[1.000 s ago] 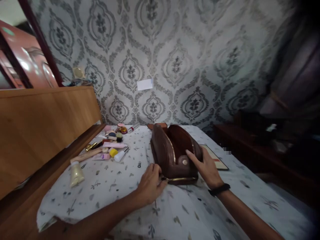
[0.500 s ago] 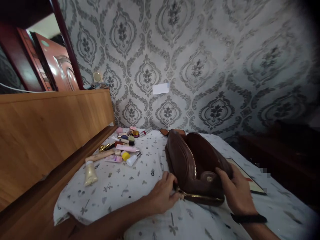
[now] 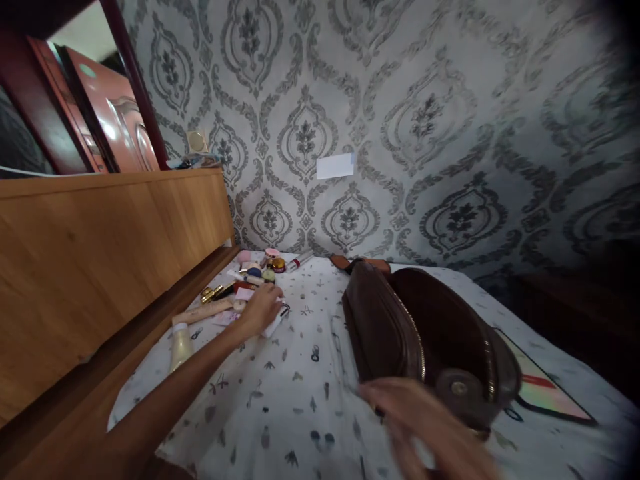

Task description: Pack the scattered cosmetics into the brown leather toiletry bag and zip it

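Note:
My left hand (image 3: 261, 309) reaches over the pile of cosmetics at the left, its fingers bent down on a white-capped tube (image 3: 273, 325); what the fingertips hold is hidden. A brown leather bag (image 3: 384, 327) lies unzipped on the patterned white sheet (image 3: 295, 373). My right hand (image 3: 425, 423), smeared by motion, is at the bag's near left corner. Around my left hand are a gold-lidded jar (image 3: 279, 265), a long beige tube (image 3: 203, 311) and a cream tube with a white cap (image 3: 181, 345).
A wooden board (image 3: 115, 233) borders the bed on the left. Behind stands a patterned wall (image 3: 305, 133) with a white label (image 3: 335, 166). A brown strap (image 3: 373, 264) lies behind the bag, and a flat colourful sheet (image 3: 547, 383) to its right.
My left hand has left the bag's near corner and moved left to the cosmetics. My right hand has let go of the bag's right side and moved left and nearer. The view has shifted slightly.

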`<state>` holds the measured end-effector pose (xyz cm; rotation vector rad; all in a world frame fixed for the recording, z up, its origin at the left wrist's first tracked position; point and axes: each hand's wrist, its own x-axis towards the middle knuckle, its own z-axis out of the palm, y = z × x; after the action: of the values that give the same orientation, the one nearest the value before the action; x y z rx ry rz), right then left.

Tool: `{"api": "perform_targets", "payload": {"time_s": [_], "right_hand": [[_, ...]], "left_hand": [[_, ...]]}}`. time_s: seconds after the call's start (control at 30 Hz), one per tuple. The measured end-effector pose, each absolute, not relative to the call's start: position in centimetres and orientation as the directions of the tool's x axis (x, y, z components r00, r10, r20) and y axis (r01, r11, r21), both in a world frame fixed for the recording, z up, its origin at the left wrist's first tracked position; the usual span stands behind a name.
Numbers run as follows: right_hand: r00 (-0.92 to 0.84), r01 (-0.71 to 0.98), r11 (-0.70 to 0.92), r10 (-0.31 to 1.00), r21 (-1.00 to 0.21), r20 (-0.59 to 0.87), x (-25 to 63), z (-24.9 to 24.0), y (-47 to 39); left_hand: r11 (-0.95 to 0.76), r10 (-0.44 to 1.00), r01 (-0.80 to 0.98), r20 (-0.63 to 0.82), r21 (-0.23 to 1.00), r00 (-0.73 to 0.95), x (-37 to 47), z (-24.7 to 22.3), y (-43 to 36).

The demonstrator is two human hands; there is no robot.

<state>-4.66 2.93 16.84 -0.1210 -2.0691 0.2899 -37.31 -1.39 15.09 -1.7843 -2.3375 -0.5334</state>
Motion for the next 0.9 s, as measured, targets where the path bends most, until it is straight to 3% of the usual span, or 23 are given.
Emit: {"api": "perform_targets", "payload": {"time_s": [0.1,0.27,0.57,0.73,0.9], "right_hand": [[-0.652,-0.220,0.924,0.100,-0.314,0.752,-8.6,15.4,1.0],[-0.717,-0.277,0.825,0.164,-0.492,0.678,-14.2,13.1,-0.1],[-0.806,-0.232,0.704,0.247,-0.671,0.538,-17.0,7.2,-0.1],[-0.880,-0.138,0.622,0.281,-0.771,0.384,-17.1,6.8,0.4],[-0.912,-0.065,0.613,0.284,-0.787,0.297,-17.3,6.8,1.0]], "left_hand": [[0.328,0.877,0.933,0.319,0.145,-0.358,-41.7,15.3,-1.4],[0.381,0.898,0.921,0.203,0.084,-0.390,-45.6,14.8,-2.1],[0.316,0.939,0.943,0.109,0.101,-0.326,-46.4,13.6,0.3],[0.246,0.959,0.953,0.098,0.179,-0.266,-45.4,13.2,2.5],[0.257,0.951,0.933,0.103,0.252,-0.290,-47.3,14.1,4.5]]}}
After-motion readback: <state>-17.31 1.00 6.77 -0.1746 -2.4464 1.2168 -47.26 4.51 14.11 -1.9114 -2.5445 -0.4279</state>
